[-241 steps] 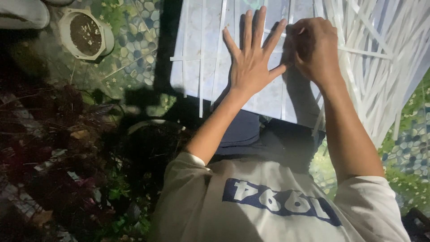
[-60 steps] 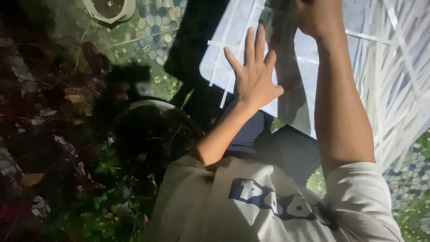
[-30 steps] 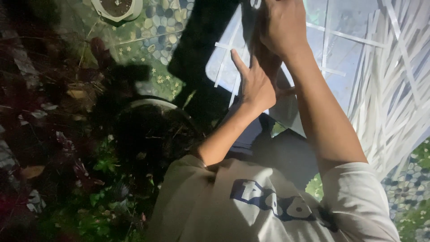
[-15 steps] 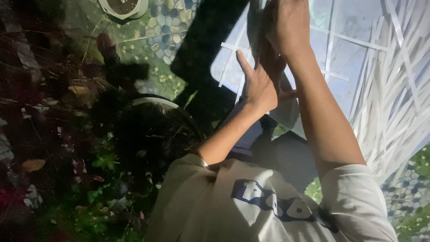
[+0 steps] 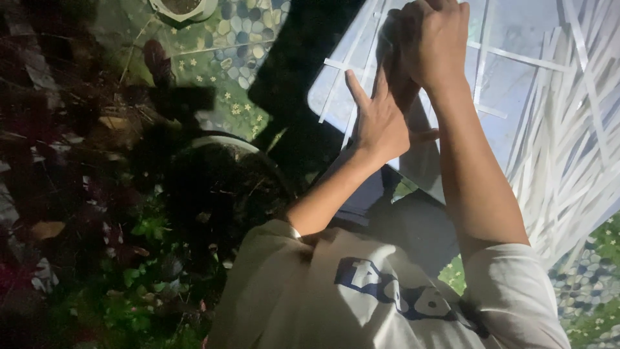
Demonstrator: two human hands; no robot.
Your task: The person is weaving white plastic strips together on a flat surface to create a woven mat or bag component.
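Shirt (image 5: 361, 304), pale with blue print, fills the near edge. Beyond it the left hand (image 5: 381, 119) lies open, fingers spread flat on the pale tabletop (image 5: 516, 84) among thin white strips (image 5: 568, 148). Farther out, the right hand (image 5: 433, 39) is closed in a fist over one strip on that tabletop; a pebbled floor (image 5: 239, 39) lies past it.

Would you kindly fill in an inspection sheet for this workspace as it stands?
Surface: pale board, lit, resting over the lap.
Job's things: thin white strips, some laid across the board, most heaped at its right.
Clutter: nothing seen on the board besides strips.
Hands: left hand flat on the board, fingers spread; right hand closed, pinching at a strip.
Cables: nothing seen.
Surroundings: pebble-patterned ground, dark leafy plants, round pot.
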